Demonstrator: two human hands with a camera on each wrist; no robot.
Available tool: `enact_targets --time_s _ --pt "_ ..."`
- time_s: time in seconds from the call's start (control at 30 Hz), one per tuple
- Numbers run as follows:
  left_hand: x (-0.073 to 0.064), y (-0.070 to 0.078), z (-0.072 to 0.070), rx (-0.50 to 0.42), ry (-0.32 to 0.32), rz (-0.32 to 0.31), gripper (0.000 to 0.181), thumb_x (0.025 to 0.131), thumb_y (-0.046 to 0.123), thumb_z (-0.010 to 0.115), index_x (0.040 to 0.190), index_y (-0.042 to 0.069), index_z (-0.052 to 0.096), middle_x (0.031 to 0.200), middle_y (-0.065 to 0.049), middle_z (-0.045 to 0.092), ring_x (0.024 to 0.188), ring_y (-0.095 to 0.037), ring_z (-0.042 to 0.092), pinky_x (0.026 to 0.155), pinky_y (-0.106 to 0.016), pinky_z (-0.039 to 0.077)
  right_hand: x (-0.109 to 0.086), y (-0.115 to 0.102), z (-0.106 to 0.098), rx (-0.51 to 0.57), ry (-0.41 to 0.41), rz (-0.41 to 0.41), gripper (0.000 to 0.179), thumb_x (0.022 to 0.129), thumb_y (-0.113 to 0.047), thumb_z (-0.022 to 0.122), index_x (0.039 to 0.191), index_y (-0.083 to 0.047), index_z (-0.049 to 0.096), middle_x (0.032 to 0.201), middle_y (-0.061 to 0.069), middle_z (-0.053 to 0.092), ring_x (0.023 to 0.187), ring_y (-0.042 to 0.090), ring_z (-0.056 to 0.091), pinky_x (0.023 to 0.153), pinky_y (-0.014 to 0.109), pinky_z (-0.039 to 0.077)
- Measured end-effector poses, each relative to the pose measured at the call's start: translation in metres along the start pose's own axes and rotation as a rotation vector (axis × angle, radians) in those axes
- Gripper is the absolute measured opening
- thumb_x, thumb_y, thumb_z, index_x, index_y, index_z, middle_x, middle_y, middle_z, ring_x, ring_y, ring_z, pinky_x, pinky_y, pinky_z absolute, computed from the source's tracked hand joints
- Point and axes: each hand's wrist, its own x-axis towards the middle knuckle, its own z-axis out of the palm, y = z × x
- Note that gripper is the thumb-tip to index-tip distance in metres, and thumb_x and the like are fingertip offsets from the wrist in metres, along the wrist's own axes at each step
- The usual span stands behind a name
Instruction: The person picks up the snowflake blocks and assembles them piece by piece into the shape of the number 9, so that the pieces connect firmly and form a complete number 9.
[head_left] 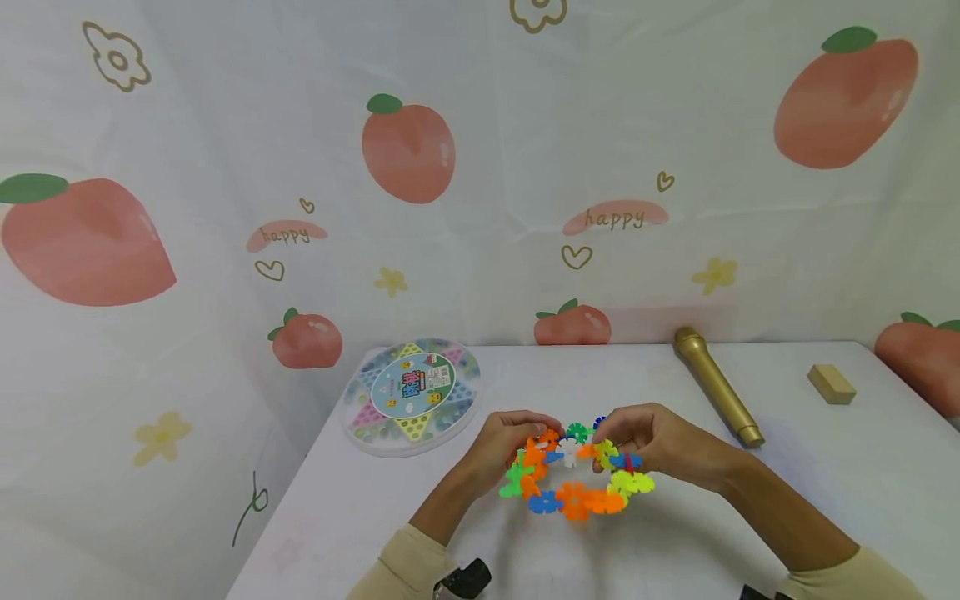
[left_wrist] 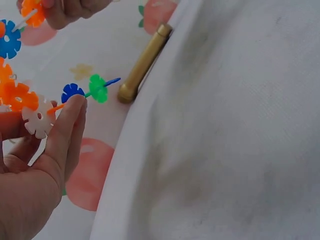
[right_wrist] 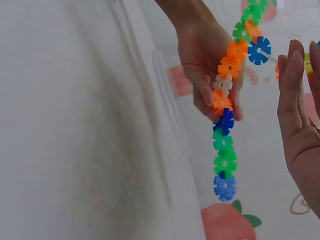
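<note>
A chain of notched plastic snowflake discs [head_left: 575, 501] in orange, blue, green, yellow and white loops between both hands above the table. My left hand [head_left: 501, 443] pinches its left part; in the right wrist view thumb and fingers hold it near a white disc [right_wrist: 223, 86] and an orange one. From that grip a free end runs on, closing with a light blue disc [right_wrist: 225, 188]. My right hand [head_left: 654, 437] grips the chain's other part by orange and yellow discs [head_left: 606, 454]. Its fingertips are partly hidden behind the discs.
A round Chinese checkers board [head_left: 412, 396] lies at the table's back left. Toward the back right are a gold microphone-shaped object [head_left: 718, 387] and a small wooden block [head_left: 831, 383]. A peach-printed cloth [head_left: 480, 250] hangs behind the white table [head_left: 337, 517].
</note>
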Motion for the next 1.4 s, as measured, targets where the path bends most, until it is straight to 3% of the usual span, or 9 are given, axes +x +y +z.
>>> enact_targets --time_s 0.13,0.27,0.37,0.5,0.7,0.87,1.1,1.23,1.4 --pt "-0.002 0.000 0.002 -0.119 -0.002 -0.033 0.037 0.110 0.012 0.048 0.133 -0.009 0.067 0.132 -0.019 0.071 0.108 -0.021 0.075 0.093 -0.031 0.061 0.000 -0.005 -0.002 -0.017 0.074 -0.013 0.041 0.098 0.013 0.055 0.133 -0.005 0.066 0.108 0.012 0.076 0.089 0.025 0.076 0.079 0.037 0.065" --pt "-0.006 0.002 0.004 -0.201 -0.014 -0.061 0.043 0.113 0.021 0.044 0.146 -0.002 0.058 0.137 -0.023 0.067 0.109 -0.031 0.076 0.094 -0.043 0.061 0.001 -0.010 -0.003 -0.046 0.147 -0.042 0.031 0.103 0.004 0.057 0.131 -0.006 0.064 0.107 0.022 0.077 0.089 0.033 0.078 0.079 0.043 0.065" --pt "-0.008 0.005 0.006 -0.228 -0.039 -0.073 0.046 0.111 0.027 0.047 0.151 0.004 0.056 0.138 -0.023 0.067 0.113 -0.034 0.075 0.097 -0.044 0.060 0.002 -0.013 -0.004 -0.076 0.201 -0.075 0.026 0.107 -0.001 0.055 0.130 -0.006 0.065 0.106 0.023 0.077 0.089 0.034 0.078 0.078 0.043 0.065" --pt "-0.010 0.009 0.007 -0.244 -0.095 -0.073 0.049 0.106 0.022 0.046 0.147 -0.002 0.057 0.140 -0.024 0.065 0.117 -0.032 0.072 0.102 -0.040 0.058 0.003 -0.017 -0.004 -0.140 0.292 -0.090 0.028 0.109 -0.005 0.056 0.135 -0.007 0.065 0.104 0.019 0.077 0.086 0.035 0.077 0.076 0.043 0.066" --pt "-0.014 0.010 0.006 -0.223 -0.184 -0.096 0.045 0.101 0.004 0.051 0.144 -0.008 0.057 0.139 -0.017 0.065 0.119 -0.028 0.072 0.104 -0.034 0.056 0.004 -0.023 -0.005 -0.245 0.386 -0.079 0.030 0.109 -0.010 0.059 0.137 0.001 0.063 0.097 0.017 0.076 0.083 0.032 0.076 0.077 0.041 0.066" --pt "-0.018 0.008 0.003 -0.155 -0.230 -0.088 0.044 0.105 0.012 0.061 0.146 -0.003 0.057 0.145 -0.019 0.063 0.119 -0.028 0.073 0.103 -0.034 0.057 0.005 -0.025 -0.009 -0.275 0.424 -0.055 0.031 0.109 -0.014 0.060 0.132 0.006 0.065 0.094 0.015 0.075 0.081 0.028 0.075 0.077 0.039 0.066" --pt "-0.022 0.007 0.004 -0.005 -0.196 -0.100 0.040 0.106 0.026 0.067 0.141 0.007 0.066 0.125 -0.007 0.075 0.112 -0.024 0.075 0.099 -0.038 0.059 0.007 -0.026 -0.012 -0.247 0.441 -0.013 0.037 0.109 -0.018 0.060 0.134 0.009 0.062 0.096 0.023 0.071 0.081 0.027 0.074 0.077 0.040 0.066" --pt "-0.024 0.009 0.007 0.036 -0.170 -0.094 0.044 0.106 0.029 0.067 0.142 0.004 0.064 0.129 -0.007 0.075 0.112 -0.024 0.075 0.098 -0.040 0.059 0.008 -0.025 -0.014 -0.223 0.450 -0.004 0.039 0.109 -0.018 0.060 0.135 0.011 0.061 0.096 0.020 0.071 0.080 0.026 0.073 0.077 0.037 0.065" --pt "-0.024 0.009 0.010 0.048 -0.143 -0.075 0.038 0.105 0.030 0.069 0.136 0.009 0.069 0.130 -0.007 0.076 0.118 -0.024 0.073 0.099 -0.039 0.059 0.010 -0.021 -0.017 -0.177 0.444 0.006 0.041 0.110 -0.018 0.059 0.135 0.015 0.058 0.096 0.014 0.072 0.082 0.023 0.073 0.078 0.033 0.065"
